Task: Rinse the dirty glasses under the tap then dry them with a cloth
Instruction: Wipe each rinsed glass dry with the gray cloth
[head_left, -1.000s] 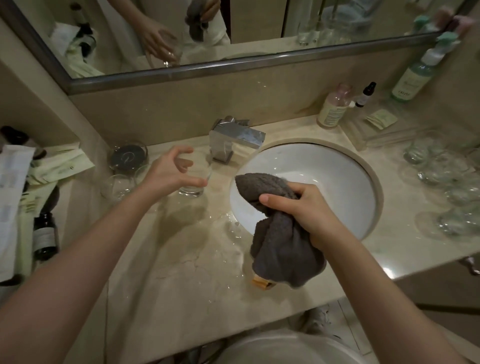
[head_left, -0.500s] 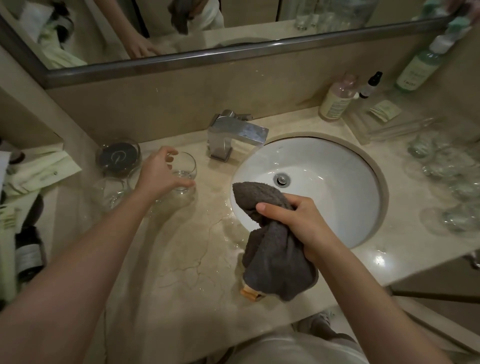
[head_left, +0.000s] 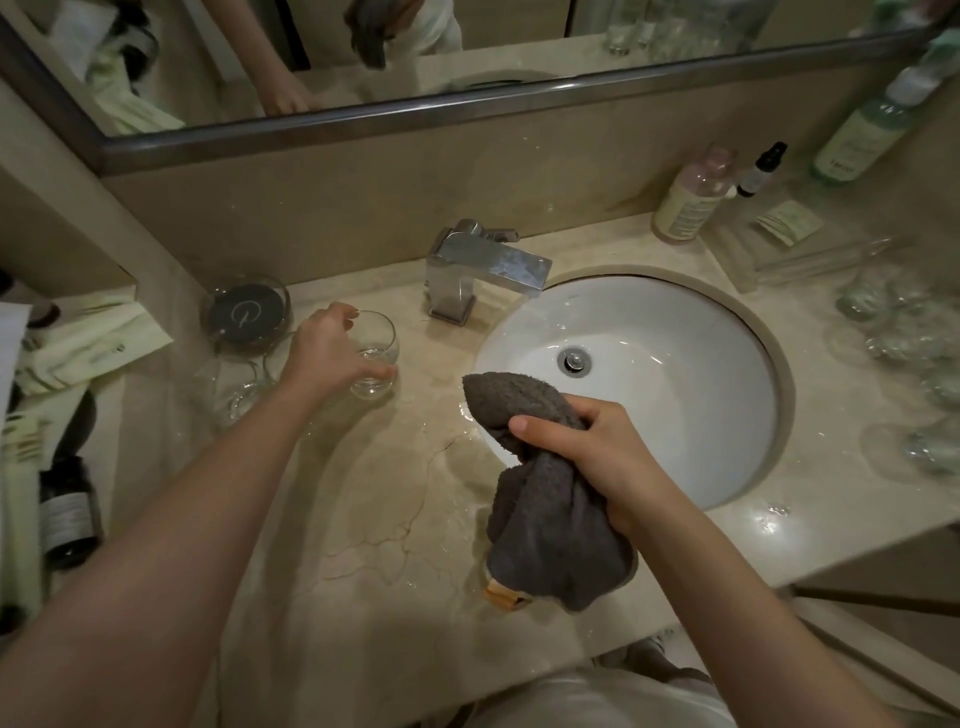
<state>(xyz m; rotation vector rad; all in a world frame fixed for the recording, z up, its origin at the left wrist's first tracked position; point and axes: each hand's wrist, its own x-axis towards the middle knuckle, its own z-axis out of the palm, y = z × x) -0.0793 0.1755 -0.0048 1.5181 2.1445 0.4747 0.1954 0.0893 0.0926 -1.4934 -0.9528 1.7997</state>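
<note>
Left hand curls round a stemless glass standing on the wet counter left of the tap; right hand grips the grey cloth. More glasses crowd right of the basin — work apparently midway, no water running.

The tabletop is beige veined marble, polished and wet-glossy. The basin is smooth glossy white ceramic, the tap bright chromed metal. The cloth is dark grey, matt, rough terry. The glass at left is clear and shiny
</note>
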